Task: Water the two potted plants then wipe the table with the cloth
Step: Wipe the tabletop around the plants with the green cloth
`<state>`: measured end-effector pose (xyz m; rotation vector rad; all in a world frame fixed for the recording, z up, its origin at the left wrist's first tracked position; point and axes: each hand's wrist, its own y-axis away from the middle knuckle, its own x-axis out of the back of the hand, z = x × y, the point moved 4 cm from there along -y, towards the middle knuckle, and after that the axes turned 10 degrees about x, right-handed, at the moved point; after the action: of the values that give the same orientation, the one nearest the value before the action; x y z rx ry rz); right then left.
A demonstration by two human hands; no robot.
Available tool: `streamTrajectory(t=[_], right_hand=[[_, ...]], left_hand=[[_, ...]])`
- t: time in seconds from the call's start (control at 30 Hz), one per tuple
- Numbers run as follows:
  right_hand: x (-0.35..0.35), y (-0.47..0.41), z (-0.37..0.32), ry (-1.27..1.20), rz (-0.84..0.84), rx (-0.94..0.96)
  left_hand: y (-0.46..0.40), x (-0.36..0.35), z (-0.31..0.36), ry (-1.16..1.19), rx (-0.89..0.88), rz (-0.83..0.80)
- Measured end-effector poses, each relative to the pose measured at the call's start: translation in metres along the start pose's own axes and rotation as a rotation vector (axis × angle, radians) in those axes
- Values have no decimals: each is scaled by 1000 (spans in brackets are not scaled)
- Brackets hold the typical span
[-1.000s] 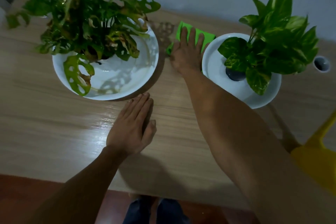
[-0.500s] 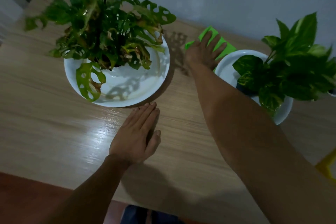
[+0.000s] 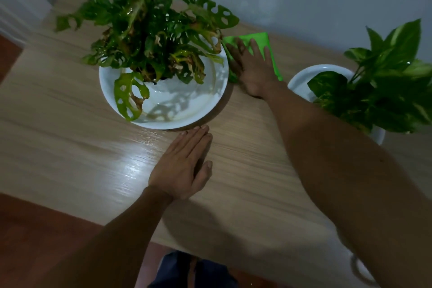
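Cloth (image 3: pixel 268 41) slides left toward big plant (image 3: pixel 149 30); right hand (image 3: pixel 253 70) flat, pressing it to wipe; left hand (image 3: pixel 182 166) flat, bracing on table (image 3: pixel 70 147).

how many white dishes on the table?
2: left white dish under the holey-leaf plant; right white dish under the other plant, partly hidden by leaves.

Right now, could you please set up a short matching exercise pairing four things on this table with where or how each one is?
Things:
1. green cloth
2. left hand
3. holey-leaf plant
4. pointed-leaf plant

States:
A. flat on bare wood, holding nothing
B. in the smaller white dish at the right edge
C. pressed under the right hand
D. in the big white dish

Pairs: 1-C, 2-A, 3-D, 4-B
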<state>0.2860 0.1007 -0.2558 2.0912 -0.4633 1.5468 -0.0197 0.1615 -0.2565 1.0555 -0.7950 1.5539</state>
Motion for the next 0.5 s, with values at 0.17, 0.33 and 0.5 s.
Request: streamTrajectory(t=[0.17, 0.33, 0.5], right_hand=[[-19, 54, -33, -29, 30, -167], [-45, 119, -87, -70, 59, -248], [-69, 160, -155, -51, 57, -212]], left_hand=[[2, 1, 2, -6, -10, 9], [12, 13, 3, 53, -38, 57], [48, 48, -51, -1, 50, 90]])
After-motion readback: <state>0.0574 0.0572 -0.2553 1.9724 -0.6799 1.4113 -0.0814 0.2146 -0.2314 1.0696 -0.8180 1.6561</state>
